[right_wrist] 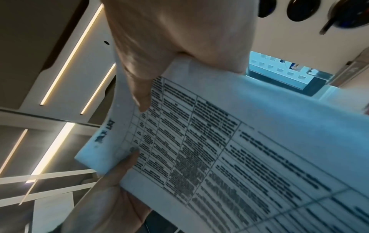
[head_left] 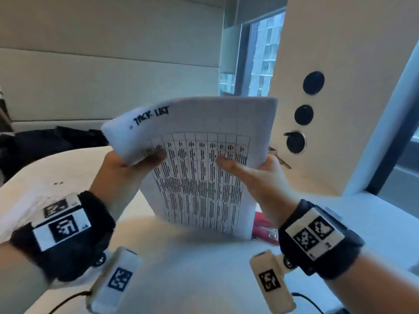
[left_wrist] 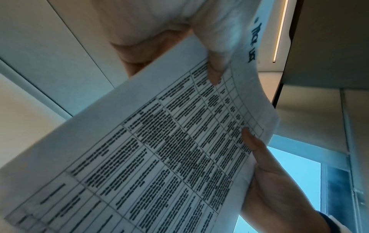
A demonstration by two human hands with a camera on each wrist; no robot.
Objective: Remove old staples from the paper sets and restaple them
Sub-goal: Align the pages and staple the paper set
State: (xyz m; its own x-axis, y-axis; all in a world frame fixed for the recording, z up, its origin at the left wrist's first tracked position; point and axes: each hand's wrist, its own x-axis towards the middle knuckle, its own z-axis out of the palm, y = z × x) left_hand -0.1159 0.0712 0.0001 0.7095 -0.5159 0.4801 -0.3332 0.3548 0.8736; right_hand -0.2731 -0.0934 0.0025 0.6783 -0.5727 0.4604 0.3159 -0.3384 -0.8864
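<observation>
A paper set (head_left: pixel 204 159), printed with a dense table and a handwritten heading, stands upright above the white table (head_left: pixel 186 273). My left hand (head_left: pixel 145 160) pinches its left edge below the top corner, thumb on the front, and that corner bends toward me. My right hand (head_left: pixel 240 164) grips the right edge, thumb pressed on the print. In the left wrist view the left thumb (left_wrist: pixel 215 74) lies on the paper set (left_wrist: pixel 169 141). In the right wrist view the right thumb (right_wrist: pixel 141 97) presses the same sheets (right_wrist: pixel 229 149). I see no staple clearly. A red stapler (head_left: pixel 264 227) lies behind the paper's lower right corner.
A white wall panel with round black sockets (head_left: pixel 313 82) rises at the right. A small metal object (head_left: pixel 280 160) lies on the table behind my right hand. A dark bag (head_left: pixel 45 141) sits at the back left, beyond the table's curved edge. A window is behind.
</observation>
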